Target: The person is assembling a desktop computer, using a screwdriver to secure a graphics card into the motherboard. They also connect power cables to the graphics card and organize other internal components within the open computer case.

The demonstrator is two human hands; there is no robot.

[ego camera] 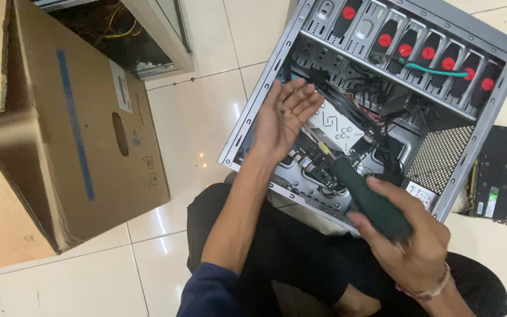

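The right hand (409,238) is gripping a dark green screwdriver (366,196), its tip reaching into the open computer case (265,88) near the case's near edge. The left hand (283,117) is hovering spread open, palm up, above the white cooler (337,126).

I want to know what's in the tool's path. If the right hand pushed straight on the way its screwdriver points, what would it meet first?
Probably the white cooler block inside the open computer case. The right hand aims the dark green screwdriver up-left toward it, though depth is unclear; the tip may touch the board below first.
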